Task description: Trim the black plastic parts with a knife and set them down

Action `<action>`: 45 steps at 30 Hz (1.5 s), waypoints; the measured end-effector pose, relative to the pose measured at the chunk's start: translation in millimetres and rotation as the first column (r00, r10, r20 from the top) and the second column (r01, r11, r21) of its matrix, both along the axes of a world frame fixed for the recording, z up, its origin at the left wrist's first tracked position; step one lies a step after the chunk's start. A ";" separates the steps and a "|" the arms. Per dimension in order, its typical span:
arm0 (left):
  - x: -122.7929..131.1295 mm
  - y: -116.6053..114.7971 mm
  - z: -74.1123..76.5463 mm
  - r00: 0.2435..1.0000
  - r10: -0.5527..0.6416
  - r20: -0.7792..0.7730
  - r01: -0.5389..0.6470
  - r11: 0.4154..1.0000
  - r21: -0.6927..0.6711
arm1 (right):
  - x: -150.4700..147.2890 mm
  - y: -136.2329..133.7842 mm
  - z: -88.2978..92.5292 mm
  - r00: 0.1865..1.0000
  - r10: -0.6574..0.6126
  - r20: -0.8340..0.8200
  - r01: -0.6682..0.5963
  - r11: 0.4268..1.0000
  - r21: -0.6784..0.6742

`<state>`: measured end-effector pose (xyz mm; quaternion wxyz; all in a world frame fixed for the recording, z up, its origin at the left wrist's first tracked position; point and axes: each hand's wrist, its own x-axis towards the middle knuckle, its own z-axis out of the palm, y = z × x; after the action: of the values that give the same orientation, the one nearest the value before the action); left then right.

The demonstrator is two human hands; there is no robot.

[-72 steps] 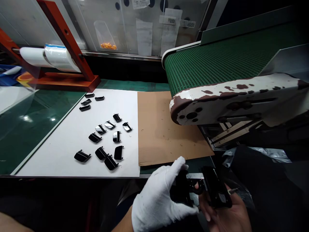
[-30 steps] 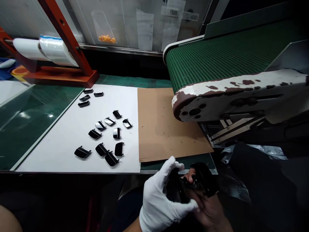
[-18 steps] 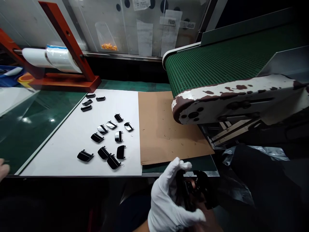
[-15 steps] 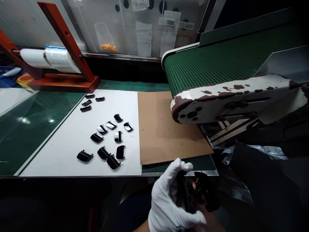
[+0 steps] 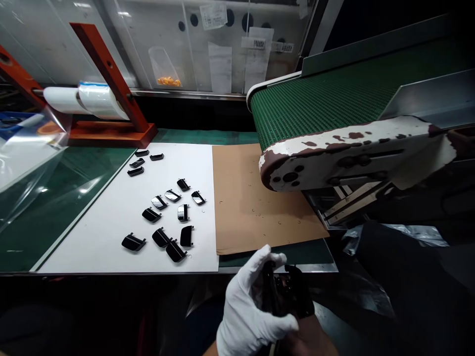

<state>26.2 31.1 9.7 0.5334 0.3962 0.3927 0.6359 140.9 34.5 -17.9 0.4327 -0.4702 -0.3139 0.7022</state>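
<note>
Gloved left hand [image 5: 250, 309], bare right hand [image 5: 309, 338], black part [image 5: 291, 296]

Glossy black plastic parts [image 5: 132, 242] on matt white paper [image 5: 92, 242], smooth brown cardboard [image 5: 252, 212] beside it — white cloth glove [image 5: 248, 311] — rough green woven belt [image 5: 315, 109], its metal frame [image 5: 297, 168] chipped white paint over brown.

Green work surface [image 5: 63, 220], white paper sheet [image 5: 89, 237] on it, small shiny black pieces [image 5: 151, 214] on paper, brown cardboard sheet [image 5: 256, 212] just beside
</note>
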 end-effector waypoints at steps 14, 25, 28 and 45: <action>-41.6 -5.3 15.3 0.633 -0.470 -0.615 0.332 0.883 -0.332 | 17.7 16.2 26.2 0.925 0.269 0.266 -0.277 0.961 -0.008; -71.4 30.5 -5.0 0.486 -0.142 -0.862 0.028 0.989 -0.147 | 50.9 4.7 18.7 0.964 -0.025 0.266 -0.005 0.994 0.110; -82.6 70.3 -12.2 0.404 -0.053 -0.913 -0.044 0.996 -0.077 | 43.3 13.8 35.4 0.967 -0.203 0.153 0.192 0.978 0.079; -27.0 39.9 39.6 0.623 -0.254 -0.740 0.482 0.869 0.107 | 29.1 14.2 33.1 0.984 -0.146 0.100 0.136 0.986 0.094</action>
<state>-0.8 71.0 49.3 0.3965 0.7557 0.3752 0.3619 170.0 48.8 15.2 0.4842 -0.5087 -0.3326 0.6295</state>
